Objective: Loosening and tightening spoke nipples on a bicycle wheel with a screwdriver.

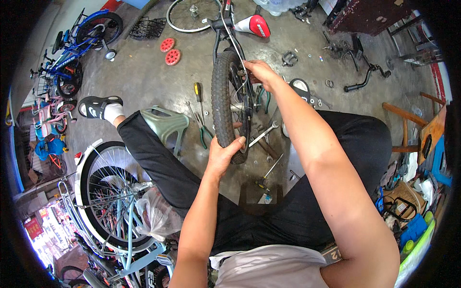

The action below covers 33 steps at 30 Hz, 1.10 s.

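An upright bicycle wheel with a knobby black tyre [222, 96] stands between my legs, fixed in a dark fork [224, 31] with a pale cable [231, 41] running down it. My left hand [224, 153] is closed round the lower part of the tyre and rim. My right hand [259, 72] reaches to the upper right of the wheel, its fingers bent at the brake area and partly hidden. Pliers [203, 132], a screwdriver [198, 96], spanners [269, 129] and small metal parts lie on the floor about the wheel.
A green stool [165, 122] is beside my left leg. A pale blue bicycle [129, 211] stands lower left, more bikes [67, 62] along the left wall. A wooden chair [418, 129] and clutter are at the right; loose wheels and bike parts [360, 81] lie farther back.
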Available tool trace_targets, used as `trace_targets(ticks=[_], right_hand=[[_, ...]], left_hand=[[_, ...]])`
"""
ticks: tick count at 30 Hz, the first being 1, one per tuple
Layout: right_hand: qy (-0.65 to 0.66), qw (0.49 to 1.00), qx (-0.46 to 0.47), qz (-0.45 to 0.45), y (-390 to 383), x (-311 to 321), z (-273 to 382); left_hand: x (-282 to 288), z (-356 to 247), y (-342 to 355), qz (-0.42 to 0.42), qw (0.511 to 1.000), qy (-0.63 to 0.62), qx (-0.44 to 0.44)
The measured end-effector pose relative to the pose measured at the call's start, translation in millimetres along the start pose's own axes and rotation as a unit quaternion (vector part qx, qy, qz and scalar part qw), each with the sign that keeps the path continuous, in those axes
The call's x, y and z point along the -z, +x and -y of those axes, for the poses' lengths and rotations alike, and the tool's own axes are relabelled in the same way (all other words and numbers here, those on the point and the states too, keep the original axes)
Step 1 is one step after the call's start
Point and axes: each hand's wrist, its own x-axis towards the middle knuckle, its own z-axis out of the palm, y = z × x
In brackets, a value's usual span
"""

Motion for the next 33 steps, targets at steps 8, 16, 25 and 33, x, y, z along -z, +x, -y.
trace_targets(ticks=[8,16,25,33], right_hand=[[0.055,0.997,0.000,-0.058,17,-19,-11],[0.091,0.976,-0.005,-0.198,33,-13,-14],[0.065,0.974,0.022,-0.218,31,-7,15],[0.086,0.986,0.016,-0.142,31,-16,15]], left_hand=[[-4,-1,0,-0.014,0.999,-0.026,0.017],[-1,47,-45,-0.013,0.996,0.088,0.028],[-5,61,-64,0.013,0.997,0.074,0.018],[6,56,-54,0.013,0.995,0.100,-0.014]])
